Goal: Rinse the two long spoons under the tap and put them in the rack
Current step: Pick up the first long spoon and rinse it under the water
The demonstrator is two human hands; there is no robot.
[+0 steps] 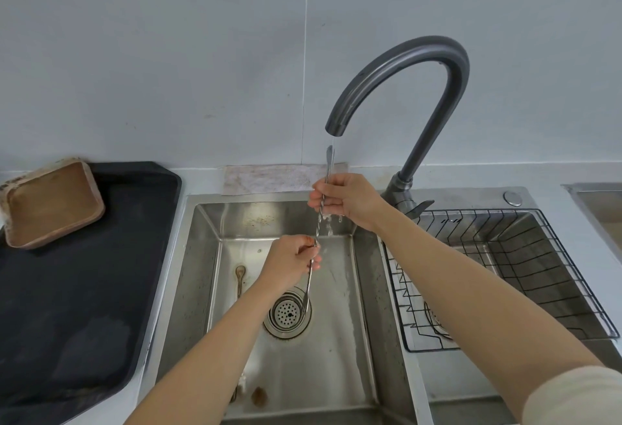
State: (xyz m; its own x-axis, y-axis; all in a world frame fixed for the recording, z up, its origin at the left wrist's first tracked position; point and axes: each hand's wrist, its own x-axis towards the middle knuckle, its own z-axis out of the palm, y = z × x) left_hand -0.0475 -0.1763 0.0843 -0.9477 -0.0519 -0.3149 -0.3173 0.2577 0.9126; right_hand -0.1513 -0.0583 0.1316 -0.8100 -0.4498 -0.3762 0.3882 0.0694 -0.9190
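Note:
A long twisted-handle spoon (317, 229) stands nearly upright under the dark tap (400, 88), its top end just below the spout. My right hand (346, 200) grips its upper part while water runs over the fingers. My left hand (291, 261) pinches the lower part of its handle, and the bottom end hangs over the drain (286, 315). A second long spoon (239, 281) lies on the floor of the left sink basin (198, 273), partly hidden by my left forearm. The black wire rack (505, 276) sits in the right basin.
A black tray (74, 290) lies on the counter at the left with a brown wooden dish (50, 204) on its far corner. A cloth (269, 177) lies behind the sink against the wall. A brown bit of debris (259, 396) sits on the basin's near floor.

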